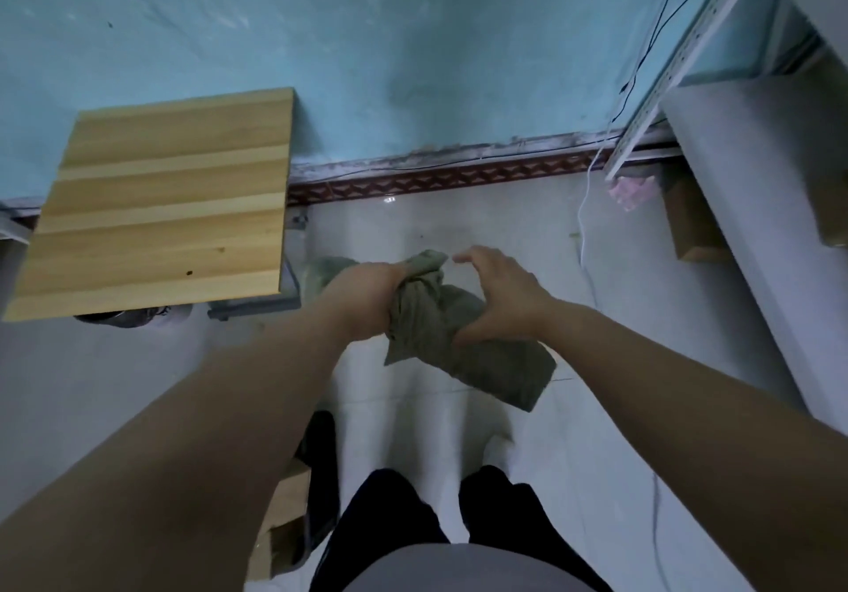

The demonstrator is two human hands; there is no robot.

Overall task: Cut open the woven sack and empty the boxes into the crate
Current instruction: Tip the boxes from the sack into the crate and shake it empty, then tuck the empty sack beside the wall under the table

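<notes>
Over white tile floor [619,316], teal wall [367,41], wood tabletop [170,197]

wooden tabletop [160,206], teal wall [413,41], white shelving [743,206]

The sack [463,344] is up off the floor, an olive-green woven bundle, bunched and twisted at its top end, its fuller lower end slanting down to the right. It looks crumpled and soft; what it contains can't be seen. No crate can be made out clearly.
</notes>
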